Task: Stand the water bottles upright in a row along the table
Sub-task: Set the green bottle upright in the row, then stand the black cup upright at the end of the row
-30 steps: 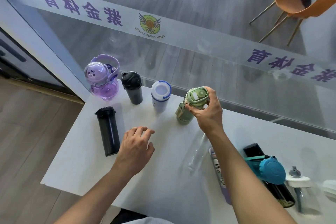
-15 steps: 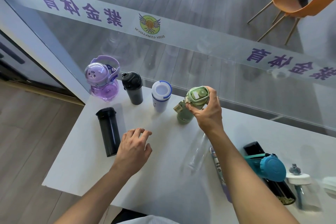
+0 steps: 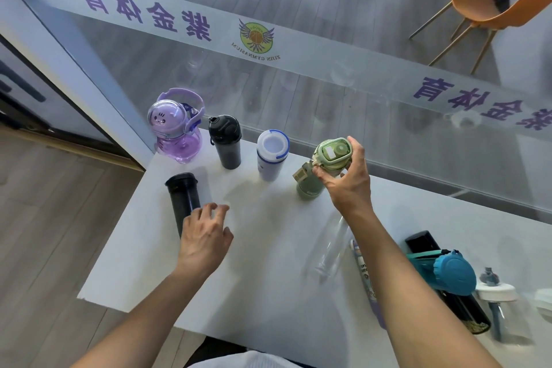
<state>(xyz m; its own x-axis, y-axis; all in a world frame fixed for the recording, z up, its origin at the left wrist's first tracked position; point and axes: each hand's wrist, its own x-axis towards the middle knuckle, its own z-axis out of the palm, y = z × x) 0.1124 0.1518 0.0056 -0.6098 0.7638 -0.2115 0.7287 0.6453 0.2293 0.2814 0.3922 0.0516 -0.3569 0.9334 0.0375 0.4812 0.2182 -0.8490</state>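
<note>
White table [image 3: 268, 278], four upright bottles, one flat

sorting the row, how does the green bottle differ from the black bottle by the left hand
The green bottle stands upright in the row by the glass; the black bottle lies on its side, nearer the table's front. The right hand grips the green bottle's lid; the left hand is open beside the black one, contact unclear. Both have lids on.

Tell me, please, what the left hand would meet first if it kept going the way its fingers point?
Most likely the black bottle lying on its side: the left hand has fingertips right beside its lower body, though whether they touch is unclear.
</note>
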